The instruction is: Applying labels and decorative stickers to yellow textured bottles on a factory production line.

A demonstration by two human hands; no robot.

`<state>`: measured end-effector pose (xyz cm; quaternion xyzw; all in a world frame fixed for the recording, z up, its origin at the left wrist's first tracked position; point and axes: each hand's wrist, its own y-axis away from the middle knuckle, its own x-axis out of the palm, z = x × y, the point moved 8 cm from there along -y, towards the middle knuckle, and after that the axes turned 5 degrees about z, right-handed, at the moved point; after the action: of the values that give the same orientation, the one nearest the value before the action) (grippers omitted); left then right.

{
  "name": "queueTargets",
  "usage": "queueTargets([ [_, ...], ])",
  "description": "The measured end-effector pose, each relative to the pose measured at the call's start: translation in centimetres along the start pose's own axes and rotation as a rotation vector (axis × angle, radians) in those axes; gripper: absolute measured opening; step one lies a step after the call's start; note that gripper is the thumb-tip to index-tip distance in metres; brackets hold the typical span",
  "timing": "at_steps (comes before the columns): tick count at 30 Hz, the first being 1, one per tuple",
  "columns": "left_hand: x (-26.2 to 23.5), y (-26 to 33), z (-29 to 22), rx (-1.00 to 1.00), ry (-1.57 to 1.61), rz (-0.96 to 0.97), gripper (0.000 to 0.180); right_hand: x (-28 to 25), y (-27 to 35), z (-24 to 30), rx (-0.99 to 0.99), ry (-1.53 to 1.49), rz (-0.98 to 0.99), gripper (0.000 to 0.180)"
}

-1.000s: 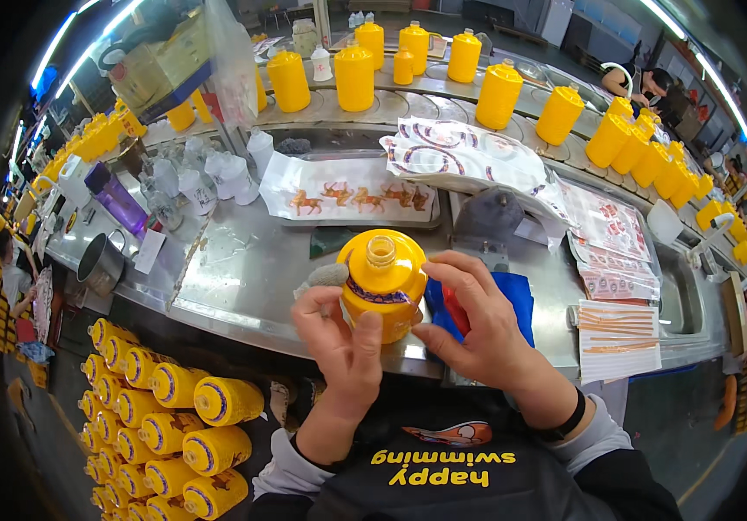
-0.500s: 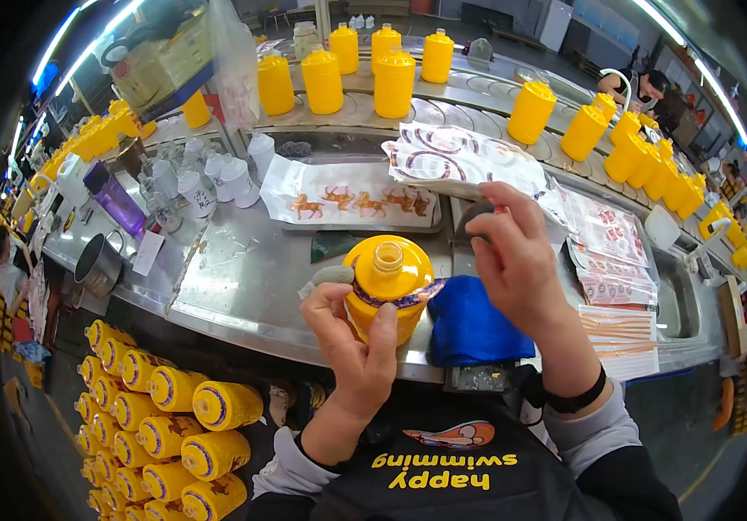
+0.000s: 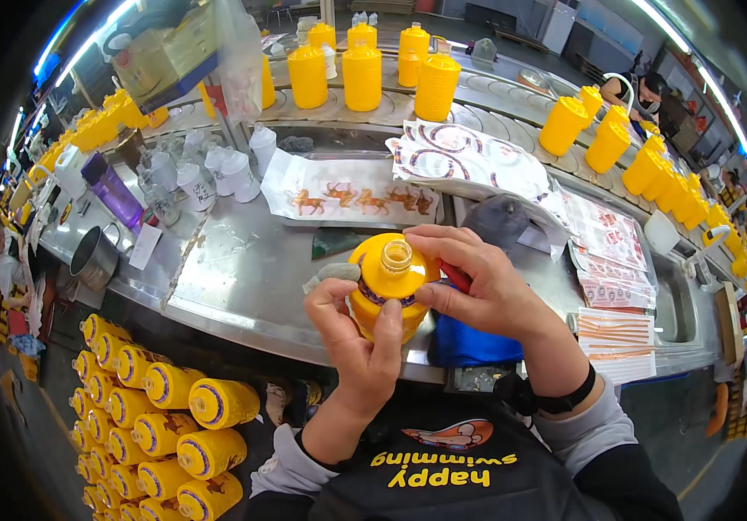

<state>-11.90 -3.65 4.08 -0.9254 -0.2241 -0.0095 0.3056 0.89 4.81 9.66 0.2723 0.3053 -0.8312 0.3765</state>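
left hand (image 3: 354, 343) pinches the bottle (image 3: 380, 280) mid-frame, right hand (image 3: 491, 286) curls its fingers round some red thing (image 3: 455, 276) beside it, so uneven pressure might wrinkle the band (image 3: 371, 296)

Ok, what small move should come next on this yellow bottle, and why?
Probably smooth the patterned band gently with the right hand: its thumb appears to meet the yellow bottle beside that band, while the left hand steadies the opposite side.
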Motion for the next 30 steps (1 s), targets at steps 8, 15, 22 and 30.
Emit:
queueTargets([
  [8,1.8,3.1,-3.9,0.423,-0.717,0.093,0.030,0.2,0.1,-0.9,-0.035,-0.057,-0.036,0.053],
  [15,-0.5,1.1,-1.3,0.321,-0.465,0.215,0.020,0.7,1.4,1.7,-0.079,0.190,-0.118,0.066],
  [22,-0.2,0.1,-1.0,0.156,-0.185,-0.003,0.029,-0.4,2.3,2.8,-0.100,0.307,-0.241,0.038],
  [30,0.0,-0.2,-1.0,0.131,-0.302,-0.025,0.034,-3.5,0.7,3.0,-0.176,0.741,-0.380,0.014],
])
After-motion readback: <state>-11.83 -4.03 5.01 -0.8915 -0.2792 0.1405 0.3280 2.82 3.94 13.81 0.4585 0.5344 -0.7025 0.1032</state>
